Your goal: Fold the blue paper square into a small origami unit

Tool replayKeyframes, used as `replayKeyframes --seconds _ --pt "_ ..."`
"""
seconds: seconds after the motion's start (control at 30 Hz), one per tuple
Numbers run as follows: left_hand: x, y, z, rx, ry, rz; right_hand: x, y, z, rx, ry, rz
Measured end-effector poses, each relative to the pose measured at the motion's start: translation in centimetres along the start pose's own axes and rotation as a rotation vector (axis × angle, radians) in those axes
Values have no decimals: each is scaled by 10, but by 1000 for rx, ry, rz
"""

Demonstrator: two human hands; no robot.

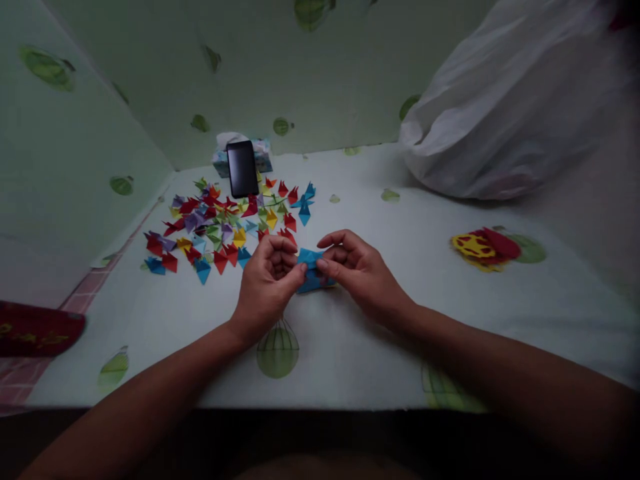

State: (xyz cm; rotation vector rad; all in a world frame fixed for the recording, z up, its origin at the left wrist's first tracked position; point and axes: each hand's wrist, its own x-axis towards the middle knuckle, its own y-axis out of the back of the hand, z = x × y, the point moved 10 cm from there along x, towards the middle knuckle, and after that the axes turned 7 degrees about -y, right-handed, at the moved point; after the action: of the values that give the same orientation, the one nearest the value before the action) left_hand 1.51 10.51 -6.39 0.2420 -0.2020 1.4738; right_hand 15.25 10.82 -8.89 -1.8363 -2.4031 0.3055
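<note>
A small folded piece of blue paper point(309, 256) is pinched between the fingertips of both hands. My left hand point(270, 275) grips its left side with thumb and curled fingers. At its right side, my right hand point(364, 272) holds it between thumb and forefinger. Just beneath the paper lies a flat blue piece point(315, 283) with a patterned surface; my fingers partly cover it, and I cannot make out what it is. Beyond my left hand spread many small folded paper figures point(220, 257) in red, blue, yellow, green and purple.
At the back, a black phone point(243, 169) leans against a tissue box point(264, 155). A big white plastic bag point(500, 113) stands at the back right. Red and yellow cut-out pieces point(477, 248) lie on the right. A dark red item point(40, 331) is at the left edge.
</note>
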Motion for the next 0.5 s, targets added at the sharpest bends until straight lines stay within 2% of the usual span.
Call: replayKeyframes --seconds 0.27,0.5 --pt "2 -3 -3 -38 31 -23 -1 -2 -4 2 30 -18" --pt "1 -8 -3 -70 37 -85 1 -2 2 -12 -52 -32"
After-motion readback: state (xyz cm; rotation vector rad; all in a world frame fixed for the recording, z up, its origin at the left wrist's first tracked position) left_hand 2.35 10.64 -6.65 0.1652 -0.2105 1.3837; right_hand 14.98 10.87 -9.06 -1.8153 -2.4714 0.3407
